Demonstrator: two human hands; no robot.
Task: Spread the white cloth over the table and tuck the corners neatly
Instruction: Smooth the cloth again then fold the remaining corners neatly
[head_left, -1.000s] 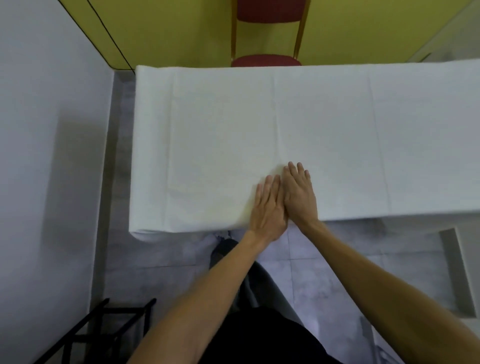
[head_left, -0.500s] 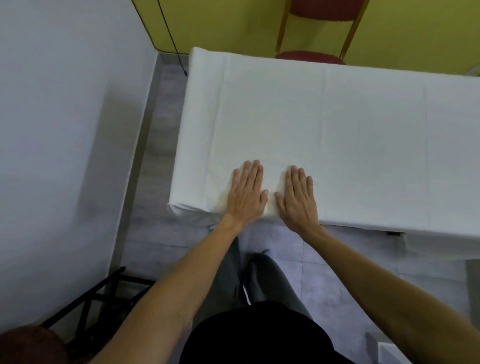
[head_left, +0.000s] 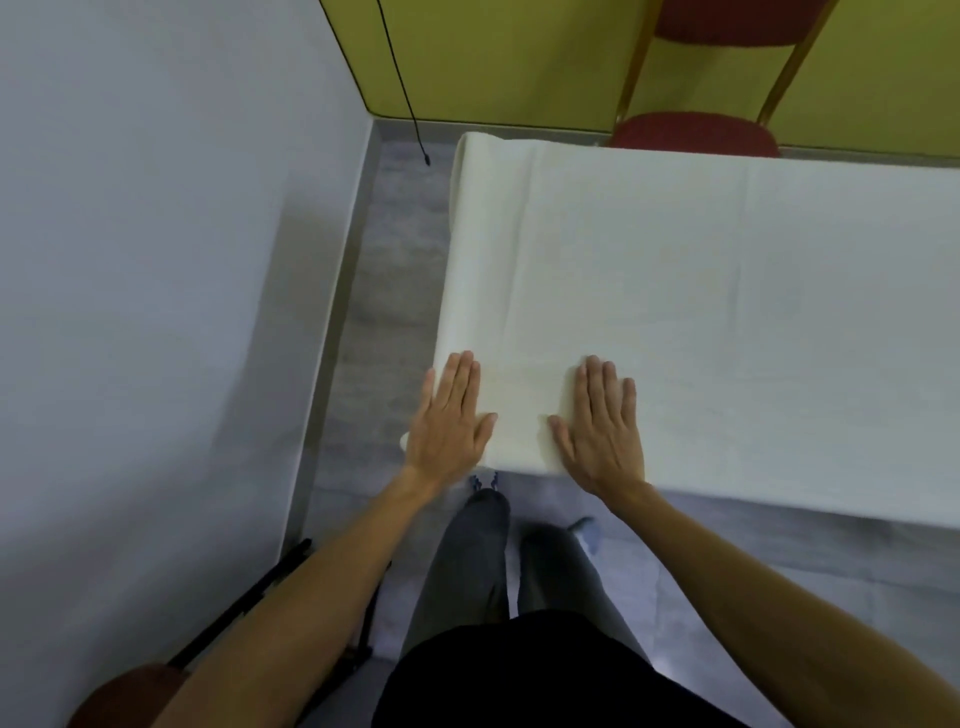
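Head view: the white cloth (head_left: 727, 322) covers the table. The left hand (head_left: 451, 415) lies flat, fingers extended, on its near left corner; just right, apart, the right hand (head_left: 602, 421) presses flat too.

Single head-worn wide-angle view, looking steeply down and forward, close over white cloth-covered table (head_left: 727, 322) spanning 12 to 3 o'clock.

Grey floor (head_left: 384, 291), yellow wall (head_left: 519, 57), red chair (head_left: 696, 132)
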